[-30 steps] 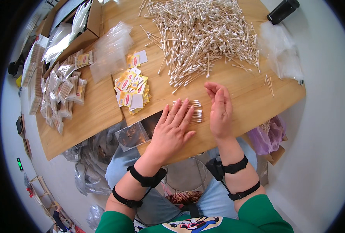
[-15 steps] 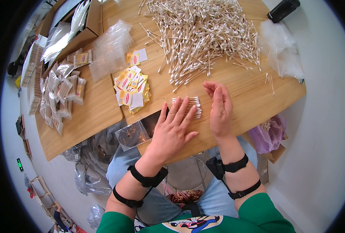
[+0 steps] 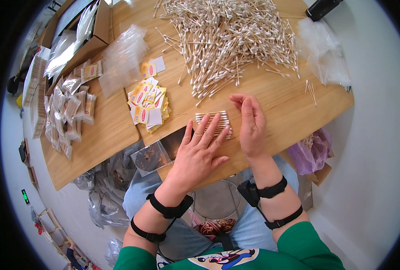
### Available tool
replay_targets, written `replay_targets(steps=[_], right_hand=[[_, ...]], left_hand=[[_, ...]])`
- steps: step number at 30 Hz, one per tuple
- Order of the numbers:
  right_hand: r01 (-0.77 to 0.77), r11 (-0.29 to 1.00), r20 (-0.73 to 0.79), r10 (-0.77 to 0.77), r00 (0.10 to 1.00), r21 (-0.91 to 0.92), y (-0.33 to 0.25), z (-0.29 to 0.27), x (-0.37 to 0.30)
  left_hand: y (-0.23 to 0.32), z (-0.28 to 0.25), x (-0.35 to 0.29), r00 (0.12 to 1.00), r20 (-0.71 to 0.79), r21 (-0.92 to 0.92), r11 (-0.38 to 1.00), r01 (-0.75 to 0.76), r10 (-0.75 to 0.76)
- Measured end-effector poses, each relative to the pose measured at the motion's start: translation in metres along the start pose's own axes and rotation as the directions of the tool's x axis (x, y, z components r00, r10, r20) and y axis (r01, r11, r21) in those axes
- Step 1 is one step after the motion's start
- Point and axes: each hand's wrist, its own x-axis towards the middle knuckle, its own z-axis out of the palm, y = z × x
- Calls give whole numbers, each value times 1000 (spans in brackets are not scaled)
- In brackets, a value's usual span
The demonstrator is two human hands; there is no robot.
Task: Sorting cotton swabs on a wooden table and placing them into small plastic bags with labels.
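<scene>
My left hand (image 3: 199,149) lies flat with spread fingers over a small row of cotton swabs (image 3: 220,115) near the table's front edge. The swabs lie side by side, their white tips showing past my fingers; part of the row is hidden. Just right of them, my right hand (image 3: 253,128) stands on its edge, loosely cupped, thumb uppermost; I see nothing in it. A dark flat sheet (image 3: 171,143) and a clear plastic pouch (image 3: 149,157) stick out left of my left wrist. Behind both hands spreads a large heap of loose cotton swabs (image 3: 236,40).
Yellow-and-white cards (image 3: 148,103) are piled left of my hands, with clear bags (image 3: 124,56) behind. Packed swab bundles (image 3: 69,108) lie beside a cardboard box (image 3: 94,47) farther left. At the right are crumpled plastic (image 3: 324,51), a black cylinder (image 3: 322,10) and a purple bag (image 3: 312,155) below the edge.
The view has shifted slightly, so the table's things sit a little farther left and up. Both hands keep nearly the same pose around the row of swabs.
</scene>
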Motion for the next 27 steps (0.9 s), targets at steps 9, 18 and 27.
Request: replay_targets(steps=[9, 18, 27], right_hand=[[-8, 1000, -9, 8, 1000, -11, 0, -1, 1], [-3, 1000, -11, 3, 1000, -26, -1, 0, 1], [-8, 1000, -10, 8, 1000, -7, -2, 1, 1]], left_hand=[[1, -4, -1, 999, 24, -21, 999, -37, 37], [-2, 1, -8, 998, 62, -15, 1000, -1, 2], [-1, -4, -10, 996, 84, -12, 999, -31, 32]])
